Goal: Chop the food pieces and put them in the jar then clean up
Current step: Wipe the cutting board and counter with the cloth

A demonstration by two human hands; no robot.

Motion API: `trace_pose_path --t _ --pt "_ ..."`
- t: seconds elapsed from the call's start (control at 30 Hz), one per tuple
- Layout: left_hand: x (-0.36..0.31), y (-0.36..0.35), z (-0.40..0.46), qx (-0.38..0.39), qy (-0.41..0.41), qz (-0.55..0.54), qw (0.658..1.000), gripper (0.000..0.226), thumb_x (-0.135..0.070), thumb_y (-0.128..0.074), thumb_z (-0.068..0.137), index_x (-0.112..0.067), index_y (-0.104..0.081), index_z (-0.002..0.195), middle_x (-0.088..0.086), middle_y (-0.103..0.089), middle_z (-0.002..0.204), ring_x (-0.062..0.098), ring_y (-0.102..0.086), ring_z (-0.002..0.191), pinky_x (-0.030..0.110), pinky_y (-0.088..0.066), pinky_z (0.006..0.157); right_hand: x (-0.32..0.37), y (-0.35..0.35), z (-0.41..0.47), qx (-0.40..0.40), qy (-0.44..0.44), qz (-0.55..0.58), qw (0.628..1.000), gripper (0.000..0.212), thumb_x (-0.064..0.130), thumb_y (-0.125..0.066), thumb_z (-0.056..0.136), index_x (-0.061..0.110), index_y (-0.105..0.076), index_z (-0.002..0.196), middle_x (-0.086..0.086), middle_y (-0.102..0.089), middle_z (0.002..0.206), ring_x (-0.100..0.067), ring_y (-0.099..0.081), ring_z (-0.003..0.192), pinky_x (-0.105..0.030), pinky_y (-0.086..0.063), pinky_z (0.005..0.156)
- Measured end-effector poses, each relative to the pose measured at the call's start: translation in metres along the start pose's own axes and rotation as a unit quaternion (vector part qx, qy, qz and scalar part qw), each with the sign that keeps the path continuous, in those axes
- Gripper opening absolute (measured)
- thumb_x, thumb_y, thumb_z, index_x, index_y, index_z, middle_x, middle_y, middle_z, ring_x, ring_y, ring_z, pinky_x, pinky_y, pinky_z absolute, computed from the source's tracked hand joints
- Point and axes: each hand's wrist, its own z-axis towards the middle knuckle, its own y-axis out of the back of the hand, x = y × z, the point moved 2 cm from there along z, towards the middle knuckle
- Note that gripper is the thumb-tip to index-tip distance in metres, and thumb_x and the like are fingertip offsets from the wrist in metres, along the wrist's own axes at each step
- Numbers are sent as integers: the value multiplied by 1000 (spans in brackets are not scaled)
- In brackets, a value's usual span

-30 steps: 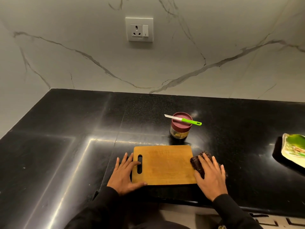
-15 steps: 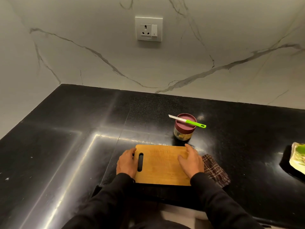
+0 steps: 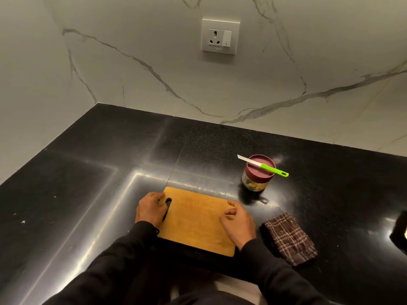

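A bare wooden chopping board [image 3: 196, 221] lies at the counter's front edge. My left hand [image 3: 149, 209] grips its left end at the handle slot. My right hand [image 3: 237, 223] rests on the board's right side with fingers curled, the thumb and fingertips near its edge. Behind the board stands a glass jar [image 3: 257, 175] with a maroon lid and some food pieces inside. A green-handled knife [image 3: 264, 165] lies across the lid. A brown checked cloth [image 3: 288, 237] lies folded on the counter to the right of the board.
The black stone counter [image 3: 110, 172] runs into a corner on the left. A marble wall with a socket [image 3: 221, 36] stands behind. A dark object [image 3: 399, 232] shows at the right edge.
My right hand let go of the cloth, which now lies beside the board, and moved onto the board's right side. My left hand closed on the handle end. The view shifted right and closer.
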Motion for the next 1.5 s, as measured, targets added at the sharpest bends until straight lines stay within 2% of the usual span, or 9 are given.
trace_pose_path --t 0.43,0.6,0.73,0.87,0.97,1.03,1.17,1.3,1.5 --pt "8 -2 -3 -10 8 -5 1000 41 -31 -64 93 -18 -63 131 -1 -60 130 21 -58 112 40 -51 99 5 2 4 31 17 -35 999 51 31 -71 88 24 -54 136 2 -54 129 -20 -50 123 -33 -44 105" --pt "-13 -10 -10 -47 -63 24 997 36 -27 -67 90 -18 -66 125 2 -60 128 22 -52 116 39 -46 100 -4 33 -7 -35 90 -22 995 45 27 -73 88 23 -59 130 5 -56 126 -17 -52 122 -28 -42 98" --pt "-56 -30 -30 -14 -180 20 983 37 -32 -71 89 -23 -66 124 -5 -61 128 17 -53 119 30 -41 103 -40 78 -17 -138 146 -182 963 70 60 -65 81 33 -48 143 6 -47 145 -21 -37 139 -52 -35 109" --pt "-105 -67 -60 84 -316 69 942 60 -60 -55 88 -30 -54 140 -4 -44 152 16 -38 140 29 -28 113 -96 103 -12 -33 90 -328 940 92 88 -35 78 50 -8 157 10 -3 168 -32 3 154 -60 3 119" --pt "-123 -104 -88 169 -362 214 891 89 -78 -36 85 -32 -17 158 1 5 167 25 6 154 49 -2 124 -116 105 -12 7 119 -340 933 90 88 -30 79 49 -10 157 7 -2 169 -31 -7 154 -61 -15 120" --pt "-121 -122 -99 176 -339 266 885 98 -83 -33 83 -29 -4 160 5 21 163 29 20 151 57 9 120 -123 107 -15 7 147 -352 924 90 86 -37 79 48 -14 157 5 -7 169 -31 -11 153 -60 -24 116" --pt "-112 -132 -102 144 -356 292 876 91 -78 -43 80 -20 -41 151 15 -21 164 37 -17 151 63 -11 112 -134 104 -32 -16 162 -357 920 81 76 -46 82 42 -32 154 3 -28 164 -35 -23 150 -59 -34 111" --pt "-111 -131 -104 147 -359 305 870 87 -73 -45 83 -19 -42 151 13 -19 165 35 -15 152 64 -11 113 -119 78 -45 -61 139 -329 932 73 63 -53 81 36 -45 149 0 -39 159 -40 -33 143 -55 -38 103" --pt "-111 -134 -107 140 -360 310 869 85 -70 -45 83 -16 -44 150 14 -21 164 37 -20 150 65 -14 112 -98 63 -22 -52 160 -333 928 64 56 -50 82 38 -49 143 1 -44 154 -35 -37 140 -55 -37 106"
